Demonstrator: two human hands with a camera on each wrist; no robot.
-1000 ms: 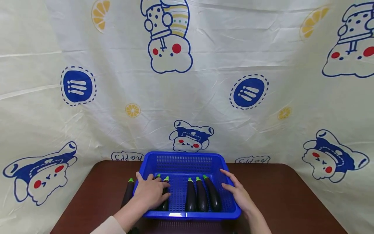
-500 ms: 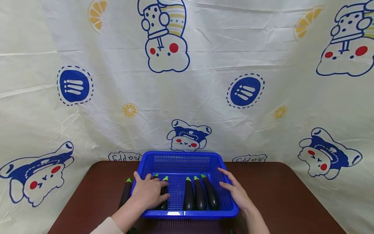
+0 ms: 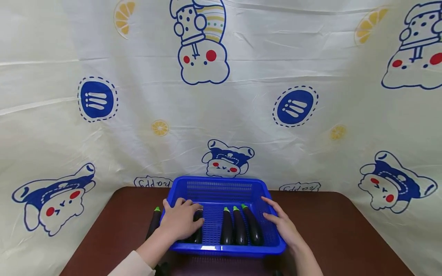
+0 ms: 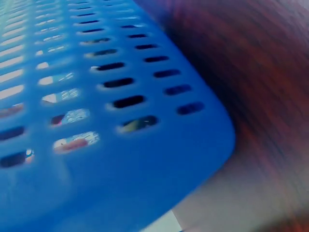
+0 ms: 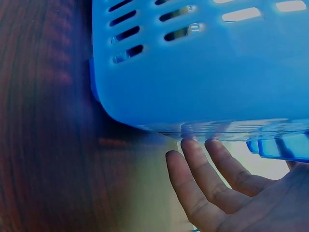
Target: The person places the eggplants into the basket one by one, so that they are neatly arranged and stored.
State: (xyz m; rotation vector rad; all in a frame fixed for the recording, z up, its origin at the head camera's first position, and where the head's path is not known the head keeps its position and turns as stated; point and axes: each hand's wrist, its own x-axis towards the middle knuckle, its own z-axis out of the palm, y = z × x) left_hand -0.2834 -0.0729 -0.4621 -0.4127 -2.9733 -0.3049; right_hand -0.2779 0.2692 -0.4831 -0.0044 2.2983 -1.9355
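Observation:
A blue slotted plastic basket (image 3: 221, 183) stands on the table. Three dark eggplants (image 3: 240, 228) with green tips lie side by side in its right half. My left hand (image 3: 177, 222) reaches palm down into the left half with fingers spread over more eggplants (image 3: 197, 234), mostly hidden; no grip shows. At the basket's right wall my right hand (image 3: 284, 228) has straight fingers. In the right wrist view its fingers (image 5: 193, 154) touch the outside of the basket (image 5: 193, 82). The left wrist view shows only the basket's slotted wall (image 4: 96, 183) and table, not the hand.
Another eggplant (image 3: 154, 221) lies on the brown table (image 3: 321, 226), left of the basket and partly behind my left arm. Dark shapes (image 3: 162, 268) show at the lower frame edge. A white printed cloth (image 3: 248, 126) hangs behind the table.
My left hand has shifted a little towards the back of the basket and now covers the green tips of the left eggplants. My right hand stays at the right wall.

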